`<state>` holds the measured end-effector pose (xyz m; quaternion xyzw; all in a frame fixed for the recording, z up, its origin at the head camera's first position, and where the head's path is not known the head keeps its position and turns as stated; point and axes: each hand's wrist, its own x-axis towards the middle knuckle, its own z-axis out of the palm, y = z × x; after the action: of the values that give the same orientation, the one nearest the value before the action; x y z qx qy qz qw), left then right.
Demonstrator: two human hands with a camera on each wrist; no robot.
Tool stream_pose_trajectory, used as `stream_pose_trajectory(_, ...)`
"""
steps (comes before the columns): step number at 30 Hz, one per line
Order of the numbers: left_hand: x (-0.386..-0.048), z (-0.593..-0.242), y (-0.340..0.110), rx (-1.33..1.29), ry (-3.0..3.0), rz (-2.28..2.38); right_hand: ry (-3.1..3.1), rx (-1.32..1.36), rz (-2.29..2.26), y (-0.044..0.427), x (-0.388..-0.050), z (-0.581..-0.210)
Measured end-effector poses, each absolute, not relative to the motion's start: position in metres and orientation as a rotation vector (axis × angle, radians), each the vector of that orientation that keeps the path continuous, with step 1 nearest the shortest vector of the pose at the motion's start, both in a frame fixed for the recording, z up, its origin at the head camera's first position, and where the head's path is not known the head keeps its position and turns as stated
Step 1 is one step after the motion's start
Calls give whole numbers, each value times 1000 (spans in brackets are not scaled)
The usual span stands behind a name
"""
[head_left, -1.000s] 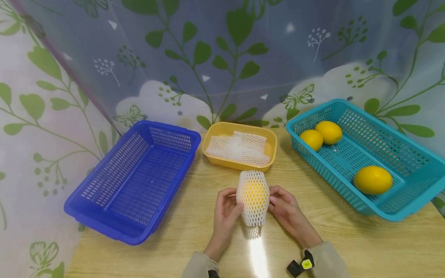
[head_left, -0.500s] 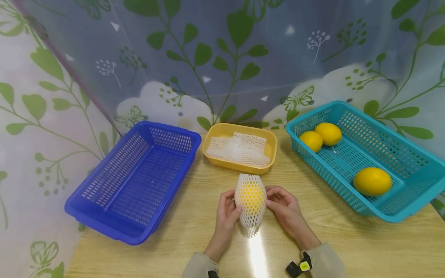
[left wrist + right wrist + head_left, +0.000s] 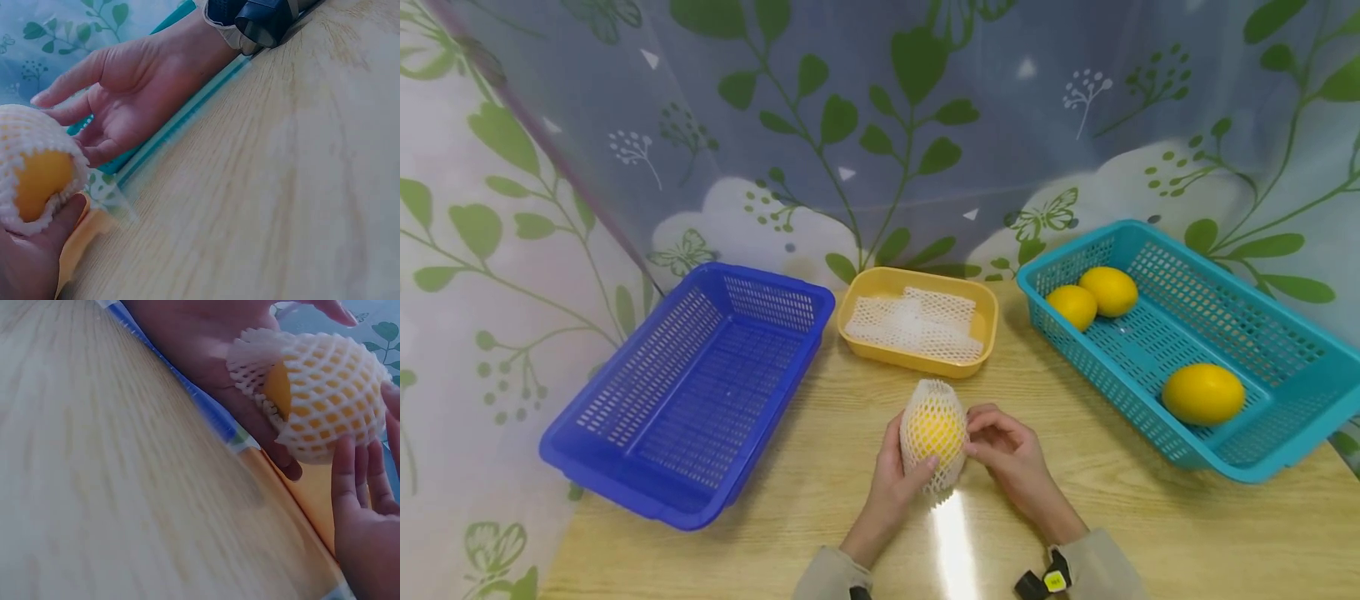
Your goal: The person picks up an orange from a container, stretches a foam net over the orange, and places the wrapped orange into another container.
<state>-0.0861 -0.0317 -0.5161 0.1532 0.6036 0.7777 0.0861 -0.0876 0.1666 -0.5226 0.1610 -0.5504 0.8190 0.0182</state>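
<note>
A yellow fruit in a white foam net (image 3: 936, 433) is held upright above the table in the head view. The left hand (image 3: 891, 483) grips its left side, thumb across the front. On its right side, the right hand (image 3: 1015, 467) touches the net with its fingertips. Seen from the left wrist, the right hand (image 3: 134, 87) has its fingers extended, and bare yellow skin shows at the net's end (image 3: 44, 181). In the right wrist view the right hand's fingers (image 3: 345, 475) lie against the net (image 3: 337, 394), while the left hand (image 3: 206, 350) supports the other side.
A blue basket (image 3: 580, 425) stands at the left with nothing in it. Behind the hands, a yellow tray (image 3: 917, 362) holds white foam nets (image 3: 917, 323). The teal basket (image 3: 1150, 417) on the right contains three yellow fruits (image 3: 1202, 394). Patterned cloth (image 3: 850, 125) hangs behind.
The netted fruit has shifted slightly left and tilted, and the left hand has wrapped further round its front. The right hand has followed it a little to the left.
</note>
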Motion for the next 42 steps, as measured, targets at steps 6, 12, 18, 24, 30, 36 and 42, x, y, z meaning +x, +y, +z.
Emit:
stream_pose_trajectory(6, -86, -517, -32, 328, 1870, 2324, -1471, 790, 2751, 166, -85, -520)
stream_pose_trajectory(12, -87, -512, -34, 15, 1495, 2492, -1309, 979, 2820, 163, -85, -519)
stream_pose_trajectory(18, -84, -509, -37, 23, 1269, 2544, -1379, 782, 2751, 160, -84, -517)
stream_pose_trajectory(24, -85, -510, -42, 320, 1048, 2464, -1515, 446, 2664, 160, -85, -508)
stream_pose_trajectory(30, -81, -491, -46, 499, 732, 2398, -1950, 176, 2141, 147, -89, -494)
stream_pose_trajectory(36, -76, -437, -49, 601, 594, 2434, -2140, 407, 1492, 127, -103, -475)
stream_pose_trajectory(42, -70, -400, -73, 580, 632, 2427, -2169, 438, 1129, 98, -120, -460)
